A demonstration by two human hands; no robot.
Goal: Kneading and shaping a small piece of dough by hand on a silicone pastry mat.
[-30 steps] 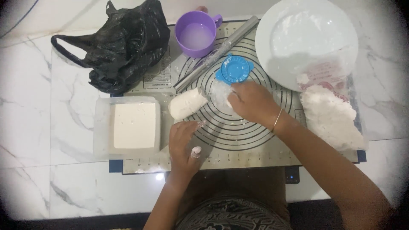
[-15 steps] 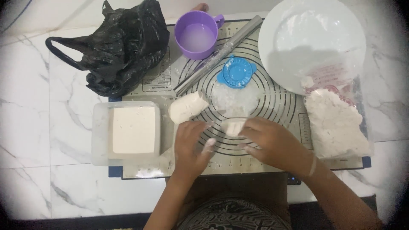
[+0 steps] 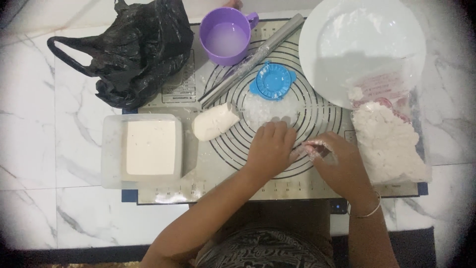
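A: Where's the dough log? Any room?

B: Just left of the left hand, apart from it, long axis slanting up to the right. That hand lies flat, fingers together, on the mat. Right hand beside it, floury fingertips curled, can't tell if pinching. Bare mat between hands and near edge.

A purple mug with cloudy whitish liquid is seen at the far side, and a crumpled glossy black bag at the far left. A pale beige mat, edged in dark blue, is printed with black concentric rings. A bright blue round press is shown on it. White is found in the plate, the dough log, the block in a clear tub and the flour. The marble floor is white, veined grey. The right hand is dusted white at its fingertips.
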